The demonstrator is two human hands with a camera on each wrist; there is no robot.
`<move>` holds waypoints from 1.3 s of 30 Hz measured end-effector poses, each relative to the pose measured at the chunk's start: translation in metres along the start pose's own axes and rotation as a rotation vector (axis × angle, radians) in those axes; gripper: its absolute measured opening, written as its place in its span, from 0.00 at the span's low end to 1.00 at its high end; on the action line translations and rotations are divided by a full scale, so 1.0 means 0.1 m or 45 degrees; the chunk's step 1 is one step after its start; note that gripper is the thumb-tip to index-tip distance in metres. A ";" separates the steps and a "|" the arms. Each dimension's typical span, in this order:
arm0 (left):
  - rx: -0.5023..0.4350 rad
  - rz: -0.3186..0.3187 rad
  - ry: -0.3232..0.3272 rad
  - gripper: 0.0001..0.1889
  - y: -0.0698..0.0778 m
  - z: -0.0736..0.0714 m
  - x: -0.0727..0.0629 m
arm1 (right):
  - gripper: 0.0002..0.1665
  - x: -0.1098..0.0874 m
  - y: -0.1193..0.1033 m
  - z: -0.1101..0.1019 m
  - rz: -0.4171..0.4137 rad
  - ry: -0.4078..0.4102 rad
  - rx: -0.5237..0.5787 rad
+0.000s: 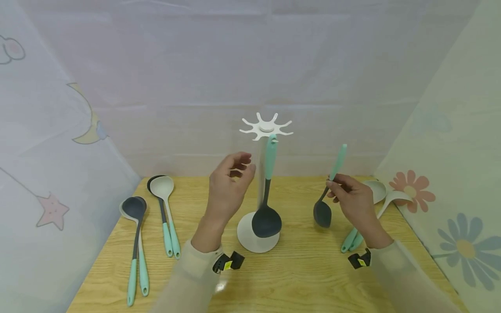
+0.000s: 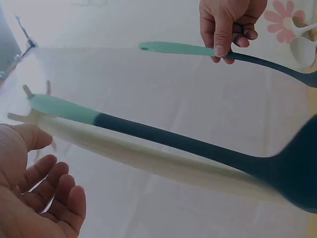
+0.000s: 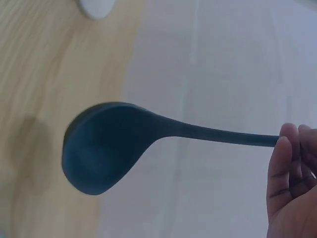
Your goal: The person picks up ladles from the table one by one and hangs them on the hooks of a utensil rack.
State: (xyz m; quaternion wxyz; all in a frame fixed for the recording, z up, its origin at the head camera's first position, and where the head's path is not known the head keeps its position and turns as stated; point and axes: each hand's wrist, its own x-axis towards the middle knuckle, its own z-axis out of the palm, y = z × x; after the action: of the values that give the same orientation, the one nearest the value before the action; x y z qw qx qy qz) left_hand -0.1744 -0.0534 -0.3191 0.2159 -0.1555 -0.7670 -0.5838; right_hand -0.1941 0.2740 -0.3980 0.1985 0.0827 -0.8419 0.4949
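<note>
A white utensil stand point(image 1: 245, 237) with a ring of hooks at its top stands mid-table. From a front hook hangs a dark ladle point(image 1: 267, 221) by its mint handle, bowl down. My left hand point(image 1: 228, 184) is raised just left of the stand's post, fingers loosely bent and holding nothing; the left wrist view shows it near the hanging handle's top. Further right, my right hand point(image 1: 354, 198) pinches a second dark ladle point(image 3: 104, 151) where its mint handle meets the dark shaft. That ladle is held above the table, handle up and bowl down.
On the left of the wooden table point(image 1: 305, 278) lie a dark ladle point(image 1: 134, 208) and a white ladle point(image 1: 162, 187), each overlapping another utensil. White ladles point(image 1: 395, 195) with mint handles lie at the right, partly behind my right hand. Patterned cloth walls point(image 1: 188, 65) enclose the table.
</note>
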 end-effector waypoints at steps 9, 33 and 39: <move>0.077 0.308 0.230 0.16 0.55 -0.09 0.21 | 0.08 -0.04 -0.78 0.18 -0.154 0.076 0.183; 0.250 0.457 0.418 0.04 0.63 0.04 0.25 | 0.09 -0.15 -1.23 0.36 -0.285 -0.008 0.087; 0.248 0.461 0.408 0.04 0.64 0.05 0.25 | 0.10 -0.12 -1.23 0.37 -0.251 -0.022 0.056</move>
State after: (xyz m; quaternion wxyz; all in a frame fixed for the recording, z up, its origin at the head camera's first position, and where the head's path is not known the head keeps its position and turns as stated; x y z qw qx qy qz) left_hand -0.1654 -0.0314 -0.2548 0.4497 -0.1743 -0.7352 -0.4763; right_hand -0.1515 0.1804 -0.3202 0.2370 0.1737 -0.8204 0.4905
